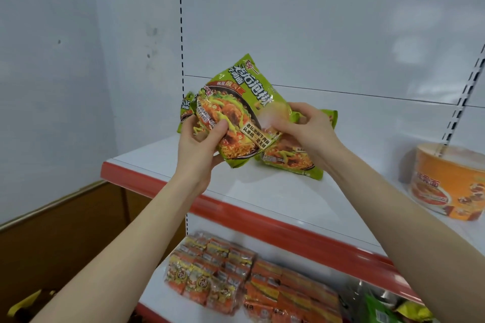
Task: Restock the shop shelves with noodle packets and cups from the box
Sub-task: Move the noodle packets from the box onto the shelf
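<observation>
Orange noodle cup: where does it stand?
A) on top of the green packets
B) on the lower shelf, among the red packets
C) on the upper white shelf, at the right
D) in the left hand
C: the orange noodle cup stands on the upper shelf, at the right.

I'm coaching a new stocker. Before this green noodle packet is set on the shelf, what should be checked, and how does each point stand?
1. Grip: left hand and right hand both hold the green packet: ok.
2. Landing space: the shelf shows bare surface in front of the stock: ok.
3. Matching stock: the lying packet underneath is the same green kind: ok.
4. Neighbours: the orange cup stands apart, far to the right: ok.
5. Facing: the held packet is tilted, its print slanting: not ok.
6. Seal unbroken: cannot tell.
</observation>
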A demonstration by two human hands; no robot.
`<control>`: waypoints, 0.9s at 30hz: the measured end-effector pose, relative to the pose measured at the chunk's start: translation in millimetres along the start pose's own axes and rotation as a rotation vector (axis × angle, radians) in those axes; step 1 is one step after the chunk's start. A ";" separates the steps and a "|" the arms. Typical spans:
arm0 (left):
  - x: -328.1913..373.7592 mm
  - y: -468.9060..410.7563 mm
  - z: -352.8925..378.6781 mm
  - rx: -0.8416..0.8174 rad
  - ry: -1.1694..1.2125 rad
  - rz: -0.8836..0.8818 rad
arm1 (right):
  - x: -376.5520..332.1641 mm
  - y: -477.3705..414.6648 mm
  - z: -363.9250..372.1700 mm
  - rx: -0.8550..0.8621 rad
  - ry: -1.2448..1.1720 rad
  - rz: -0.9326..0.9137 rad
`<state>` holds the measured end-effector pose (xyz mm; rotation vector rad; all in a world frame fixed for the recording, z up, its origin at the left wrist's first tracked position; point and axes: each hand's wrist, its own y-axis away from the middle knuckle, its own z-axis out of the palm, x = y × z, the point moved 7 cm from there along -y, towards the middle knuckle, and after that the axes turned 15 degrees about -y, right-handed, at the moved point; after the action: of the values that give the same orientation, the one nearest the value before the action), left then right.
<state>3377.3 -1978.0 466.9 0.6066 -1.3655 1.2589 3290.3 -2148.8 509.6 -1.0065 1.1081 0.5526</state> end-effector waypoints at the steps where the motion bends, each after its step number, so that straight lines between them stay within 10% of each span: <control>1: -2.0 -3.6 -2.3 0.009 -0.085 0.027 | -0.3 -6.2 1.5 0.021 -0.003 -0.020; 11: -66.2 -1.2 -9.2 -0.232 -1.380 0.346 | 11.3 -96.9 20.4 0.044 0.500 -0.227; 27: -77.3 -11.5 -7.7 -0.208 -1.408 0.479 | 66.8 -145.1 36.2 -0.072 0.985 -0.200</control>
<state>3409.1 -1997.6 397.8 1.1412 -2.8881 0.9528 3448.3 -2192.0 507.6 -1.4884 1.8162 -0.1164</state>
